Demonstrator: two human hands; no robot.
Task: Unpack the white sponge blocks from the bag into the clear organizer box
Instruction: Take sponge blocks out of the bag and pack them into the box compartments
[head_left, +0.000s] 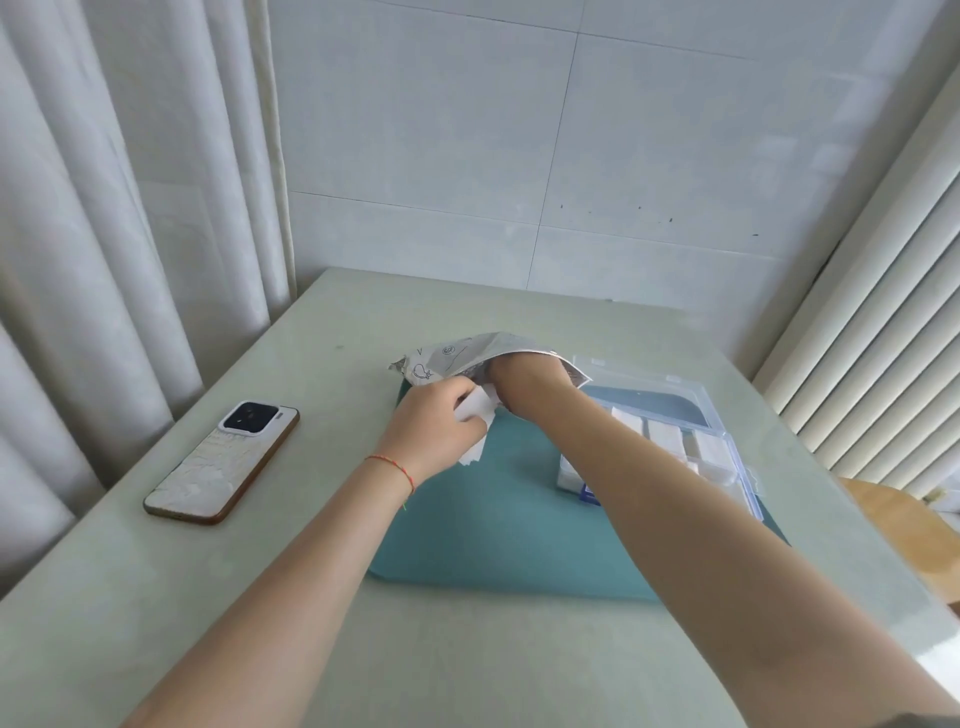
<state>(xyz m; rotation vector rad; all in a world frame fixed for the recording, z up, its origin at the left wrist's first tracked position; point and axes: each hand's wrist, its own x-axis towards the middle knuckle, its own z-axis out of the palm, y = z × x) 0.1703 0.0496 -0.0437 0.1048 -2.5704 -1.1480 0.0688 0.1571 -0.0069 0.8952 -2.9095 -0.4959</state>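
Observation:
A crumpled grey-and-white bag (457, 356) lies at the far edge of a teal mat (498, 519). My left hand (441, 431) grips the bag's white lower edge and holds its mouth apart. My right hand (524, 387) is pushed into the bag up to the wrist, so its fingers are hidden. To the right stands the clear organizer box (727, 447) with its lid tipped back. Several white sponge blocks (662, 434) lie inside it.
A phone (223, 462) in a pale case lies face down on the pale green table (467, 649), left of the mat. Curtains hang on the left, blinds on the right, a tiled wall behind. A wooden chair edge (904, 525) shows at right.

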